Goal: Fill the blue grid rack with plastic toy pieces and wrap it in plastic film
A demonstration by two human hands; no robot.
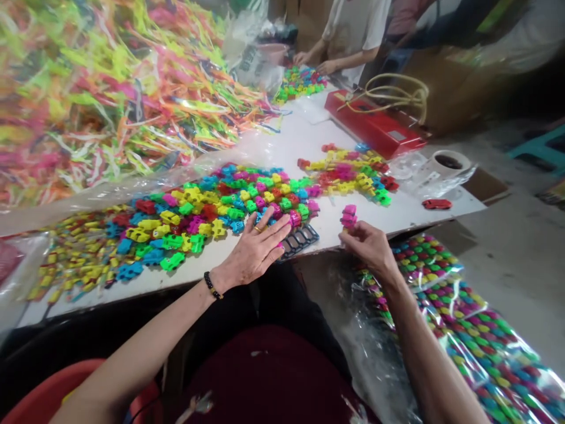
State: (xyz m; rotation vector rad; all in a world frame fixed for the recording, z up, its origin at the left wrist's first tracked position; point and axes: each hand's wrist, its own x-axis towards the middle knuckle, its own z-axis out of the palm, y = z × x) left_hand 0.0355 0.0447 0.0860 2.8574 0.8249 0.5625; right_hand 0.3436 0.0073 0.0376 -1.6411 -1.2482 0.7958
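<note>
My left hand (253, 250) lies with spread fingers on the near edge of a large pile of small multicoloured plastic pieces (198, 221), wearing a ring and a black beaded bracelet. Just past its fingertips sits a dark grey plastic lattice strip (300, 241). My right hand (366, 247) pinches a short stack of pink plastic pieces (348, 217) above the table's near edge. A smaller pile of yellow, red and pink pieces (348, 174) lies beyond it.
A huge heap of bright plastic strips (110, 100) fills the left. A co-worker's hands (309, 62) touch another pile at the far end of the white table (286, 141). A red sealing machine (375, 123) stands beyond it. Plastic-wrapped bundles of coloured pieces (459, 312) lie low on the right.
</note>
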